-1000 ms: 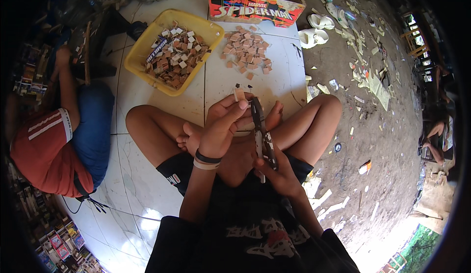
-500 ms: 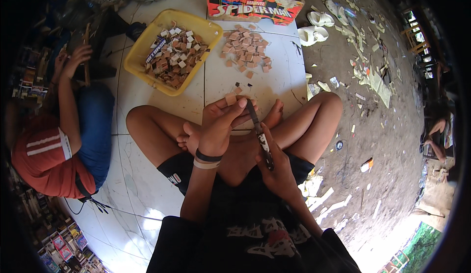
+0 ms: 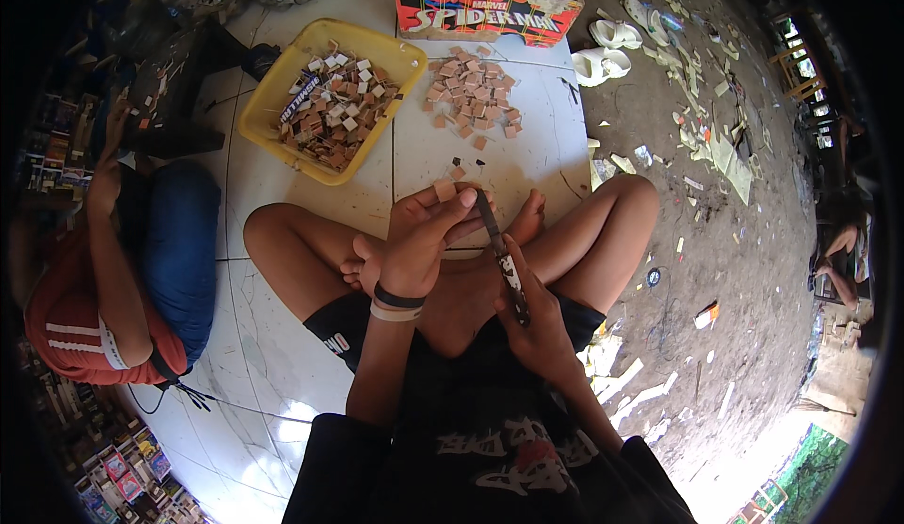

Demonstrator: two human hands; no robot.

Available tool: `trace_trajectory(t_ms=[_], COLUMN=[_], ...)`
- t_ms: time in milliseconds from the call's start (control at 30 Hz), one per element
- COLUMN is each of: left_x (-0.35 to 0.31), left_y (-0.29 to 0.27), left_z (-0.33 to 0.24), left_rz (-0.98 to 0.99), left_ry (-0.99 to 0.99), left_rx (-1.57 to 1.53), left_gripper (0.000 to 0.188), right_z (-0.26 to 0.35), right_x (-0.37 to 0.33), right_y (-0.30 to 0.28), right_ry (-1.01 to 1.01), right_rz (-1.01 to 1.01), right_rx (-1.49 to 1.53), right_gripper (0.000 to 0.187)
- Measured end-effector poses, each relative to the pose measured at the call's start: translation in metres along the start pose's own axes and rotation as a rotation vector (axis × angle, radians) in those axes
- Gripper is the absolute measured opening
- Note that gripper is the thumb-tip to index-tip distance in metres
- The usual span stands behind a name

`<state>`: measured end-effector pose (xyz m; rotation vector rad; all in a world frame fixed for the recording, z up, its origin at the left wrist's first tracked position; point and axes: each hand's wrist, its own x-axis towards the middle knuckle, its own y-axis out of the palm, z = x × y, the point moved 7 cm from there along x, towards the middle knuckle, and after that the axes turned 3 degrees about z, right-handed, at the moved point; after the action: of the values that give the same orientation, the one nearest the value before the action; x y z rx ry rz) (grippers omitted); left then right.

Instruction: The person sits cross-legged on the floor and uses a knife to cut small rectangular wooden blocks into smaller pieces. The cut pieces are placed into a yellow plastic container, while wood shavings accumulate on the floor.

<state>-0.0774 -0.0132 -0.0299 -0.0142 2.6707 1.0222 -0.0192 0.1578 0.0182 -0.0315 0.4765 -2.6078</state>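
Observation:
My left hand [image 3: 416,246] is raised above my crossed legs, thumb pressed toward the bent fingers. At its fingertips is a small tan square piece [image 3: 444,190], partly covered by them. My right hand [image 3: 539,328] is wrapped round the patterned handle of a knife [image 3: 492,225]. The dark blade points up and slightly left, its tip beside my left thumb; whether it touches the piece is hidden. Just beyond my fingers another tan square [image 3: 459,174] and two dark scraps lie on the tiles. Farther off is a loose pile of tan squares [image 3: 476,91].
A yellow plastic basin [image 3: 252,119] of square pieces stands far left of the pile. Behind the pile is a colourful printed carton [image 3: 485,20]. At left sits another person [image 3: 104,307] in a red shirt. Sandals [image 3: 603,67] and scraps lie on the dirt ground at right.
My hands and the knife have barely moved. The other person's raised arm has come down and leftward, away from the upright stick-like thing seen earlier.

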Motion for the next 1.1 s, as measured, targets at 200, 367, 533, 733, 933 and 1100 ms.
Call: trace_trajectory(t_ms=[200, 367, 533, 733, 933, 1100], left_x=[0.000, 0.000, 0.000, 0.000, -0.006, -0.010], left_y=[-0.001, 0.000, -0.001, -0.003, 0.009, 0.013], left_z=[0.001, -0.001, -0.002, 0.001, 0.000, -0.003], left_rz=[-0.010, -0.019, -0.001, 0.004, 0.103, 0.043], left_ry=[0.000, 0.010, 0.018, 0.008, -0.033, -0.031], left_rx=[0.005, 0.014, -0.003, -0.023, -0.139, -0.071], left_gripper=[0.023, 0.023, 0.021, 0.021, 0.022, 0.023], right_z=[0.000, -0.001, 0.003, -0.011, -0.006, -0.009], right_x=[0.001, 0.001, 0.002, -0.004, -0.021, -0.027], right_y=[0.000, 0.001, 0.000, 0.004, 0.024, 0.026], right_ry=[0.016, 0.034, 0.013, 0.217, 0.390, 0.430], right_rz=[0.001, 0.010, 0.007, 0.113, 0.396, 0.396], right_rx=[0.014, 0.014, 0.015, 0.119, 1.427, 1.366], right_gripper=[0.081, 0.080, 0.081, 0.079, 0.061, 0.051])
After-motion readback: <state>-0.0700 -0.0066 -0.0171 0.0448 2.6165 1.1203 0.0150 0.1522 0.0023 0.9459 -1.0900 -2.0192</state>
